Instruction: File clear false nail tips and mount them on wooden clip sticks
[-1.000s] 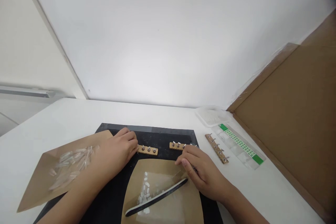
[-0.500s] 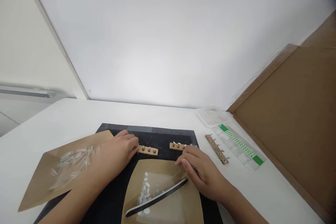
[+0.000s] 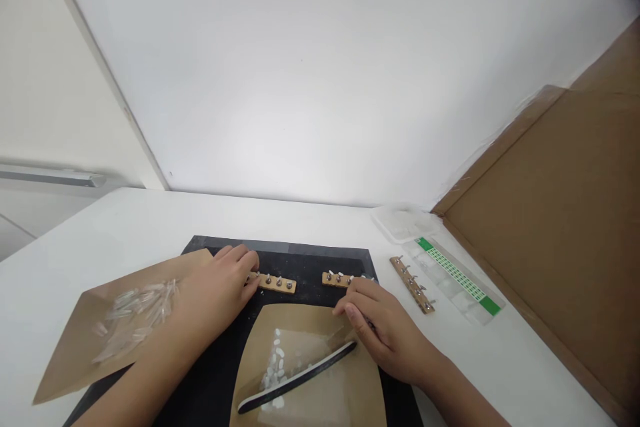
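My left hand [image 3: 227, 290] is closed at the left end of a narrow wooden strip [image 3: 285, 285], which carries a row of small metal clips. Its fingertips cover that end. A second wooden strip [image 3: 327, 278] with clips holding small white tips lies to the right, its right part behind my right hand [image 3: 377, 327]. That hand rests with curled fingers beside a brown paper sheet [image 3: 310, 320]; what it holds, if anything, is hidden. On this sheet lie a curved black-and-white nail file [image 3: 300, 377] and several small white nail tips [image 3: 274, 367].
Under everything is a black mat [image 3: 320, 257] on a white table [image 3: 220, 210]. Another brown sheet [image 3: 75, 347] at left bears a pile of clear nail tips [image 3: 145, 307]. At right are a third clip strip [image 3: 413, 283], a clear case with a green label [image 3: 457, 273] and cardboard [image 3: 550, 213].
My left hand has shifted slightly left and the left strip with it, so more of its clips show. My right hand stays almost where it was.
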Demonstrator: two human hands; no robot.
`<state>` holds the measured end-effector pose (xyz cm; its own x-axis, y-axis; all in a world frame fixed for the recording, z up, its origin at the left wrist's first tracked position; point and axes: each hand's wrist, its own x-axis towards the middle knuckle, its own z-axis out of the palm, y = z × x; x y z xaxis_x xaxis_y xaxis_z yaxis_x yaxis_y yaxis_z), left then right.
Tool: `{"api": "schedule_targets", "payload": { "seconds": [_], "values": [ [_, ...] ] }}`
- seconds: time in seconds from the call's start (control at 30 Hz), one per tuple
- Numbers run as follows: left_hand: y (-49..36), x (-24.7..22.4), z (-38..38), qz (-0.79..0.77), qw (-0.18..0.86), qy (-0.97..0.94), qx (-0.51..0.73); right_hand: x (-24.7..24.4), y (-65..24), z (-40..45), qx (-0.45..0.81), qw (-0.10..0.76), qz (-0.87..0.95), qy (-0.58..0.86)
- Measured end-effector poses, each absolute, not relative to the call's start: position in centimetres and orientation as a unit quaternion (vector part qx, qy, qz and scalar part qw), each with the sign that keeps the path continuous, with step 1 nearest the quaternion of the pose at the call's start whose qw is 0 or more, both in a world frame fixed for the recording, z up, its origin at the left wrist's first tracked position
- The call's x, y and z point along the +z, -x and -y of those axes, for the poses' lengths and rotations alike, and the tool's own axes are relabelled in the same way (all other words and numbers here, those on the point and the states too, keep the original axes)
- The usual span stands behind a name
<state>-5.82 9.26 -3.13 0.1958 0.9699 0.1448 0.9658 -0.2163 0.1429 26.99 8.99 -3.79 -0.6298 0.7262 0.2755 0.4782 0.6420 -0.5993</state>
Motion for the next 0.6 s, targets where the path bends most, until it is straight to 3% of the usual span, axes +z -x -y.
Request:
{"api": "schedule_targets", "payload": {
  "seconds": [0.6],
  "values": [
    [6.05,-2.35,-9.05,-0.685,0.014,-0.724,0.085,-3.69,-26.79,-8.99,0.233,0.262,0.87,0.347]
  ]
}}
